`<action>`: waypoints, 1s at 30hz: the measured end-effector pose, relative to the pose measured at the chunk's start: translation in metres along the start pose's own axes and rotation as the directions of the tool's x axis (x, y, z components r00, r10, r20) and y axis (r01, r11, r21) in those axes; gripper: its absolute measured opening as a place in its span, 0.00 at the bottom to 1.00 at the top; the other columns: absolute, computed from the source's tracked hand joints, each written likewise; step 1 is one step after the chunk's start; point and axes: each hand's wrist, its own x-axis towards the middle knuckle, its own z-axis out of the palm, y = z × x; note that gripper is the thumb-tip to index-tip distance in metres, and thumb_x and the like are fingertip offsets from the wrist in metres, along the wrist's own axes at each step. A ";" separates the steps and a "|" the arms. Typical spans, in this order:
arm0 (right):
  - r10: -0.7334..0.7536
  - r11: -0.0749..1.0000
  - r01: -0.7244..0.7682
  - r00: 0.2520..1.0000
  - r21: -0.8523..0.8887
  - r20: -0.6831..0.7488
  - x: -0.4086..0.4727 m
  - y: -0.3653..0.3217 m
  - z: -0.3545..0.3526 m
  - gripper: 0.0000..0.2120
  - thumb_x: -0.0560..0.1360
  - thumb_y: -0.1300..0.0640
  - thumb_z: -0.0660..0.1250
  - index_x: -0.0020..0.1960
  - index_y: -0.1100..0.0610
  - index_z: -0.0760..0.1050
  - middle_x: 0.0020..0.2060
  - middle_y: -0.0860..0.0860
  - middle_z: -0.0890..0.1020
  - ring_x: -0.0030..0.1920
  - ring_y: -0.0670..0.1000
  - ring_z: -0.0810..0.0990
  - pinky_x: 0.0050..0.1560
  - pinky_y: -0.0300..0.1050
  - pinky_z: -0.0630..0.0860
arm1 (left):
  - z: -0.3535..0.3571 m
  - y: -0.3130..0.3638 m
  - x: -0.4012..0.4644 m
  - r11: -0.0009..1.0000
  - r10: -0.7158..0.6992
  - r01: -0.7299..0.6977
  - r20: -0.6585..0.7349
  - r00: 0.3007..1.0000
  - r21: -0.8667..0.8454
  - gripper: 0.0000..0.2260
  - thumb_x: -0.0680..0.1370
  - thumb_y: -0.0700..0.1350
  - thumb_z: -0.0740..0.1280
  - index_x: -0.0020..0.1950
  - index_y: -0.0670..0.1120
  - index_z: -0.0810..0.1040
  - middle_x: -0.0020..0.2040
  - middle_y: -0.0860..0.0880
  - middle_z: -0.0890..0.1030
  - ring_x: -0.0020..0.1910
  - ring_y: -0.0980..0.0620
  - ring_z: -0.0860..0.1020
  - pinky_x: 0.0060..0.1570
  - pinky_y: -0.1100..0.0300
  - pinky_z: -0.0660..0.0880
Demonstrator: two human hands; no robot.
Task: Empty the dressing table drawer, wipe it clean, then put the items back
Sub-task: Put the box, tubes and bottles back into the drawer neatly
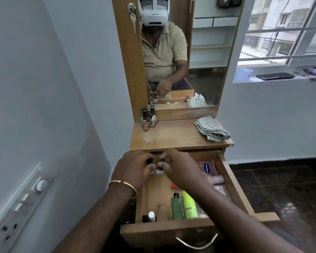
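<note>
Drawer (pixel 232 181): pulled open below the desk (pixel 175 136), bottles lying inside.
Left hand (pixel 133 168): my fingers grip a dark-capped small bottle (pixel 150 161) over the drawer's back end.
Right hand (pixel 181 170): my fingers pinch another little bottle (pixel 159 170).
Green bottles (pixel 184 205): near the drawer's front.
Cloth (pixel 211 127): folded on the desk, right side.
Nail polishes (pixel 149 118): upright, desk's back left.
</note>
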 end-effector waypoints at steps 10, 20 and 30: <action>0.119 0.992 -0.128 0.942 0.006 0.314 -0.039 0.010 0.041 0.04 0.74 0.57 0.74 0.43 0.52 0.79 0.39 0.47 0.83 0.38 0.45 0.81 0.38 0.42 0.78 | 0.016 0.009 -0.052 0.971 -0.183 0.105 0.389 0.903 0.215 0.10 0.75 0.48 0.71 0.56 0.54 0.82 0.54 0.53 0.81 0.51 0.51 0.79 0.44 0.59 0.74; 0.165 0.986 -0.155 0.894 -0.057 0.416 -0.039 0.006 0.050 0.08 0.73 0.61 0.74 0.41 0.50 0.77 0.42 0.50 0.84 0.43 0.49 0.82 0.43 0.44 0.79 | 0.020 0.013 -0.049 0.952 -0.208 0.044 0.536 0.819 0.301 0.10 0.76 0.43 0.70 0.55 0.51 0.83 0.50 0.49 0.83 0.46 0.49 0.81 0.44 0.57 0.77; 0.170 0.983 -0.177 0.814 -0.041 0.555 -0.030 0.011 0.045 0.14 0.71 0.69 0.70 0.41 0.49 0.76 0.37 0.48 0.81 0.36 0.45 0.80 0.35 0.35 0.76 | 0.025 0.009 -0.042 0.953 -0.204 0.008 0.621 0.756 0.303 0.09 0.75 0.42 0.70 0.55 0.49 0.83 0.48 0.48 0.83 0.43 0.49 0.81 0.45 0.55 0.80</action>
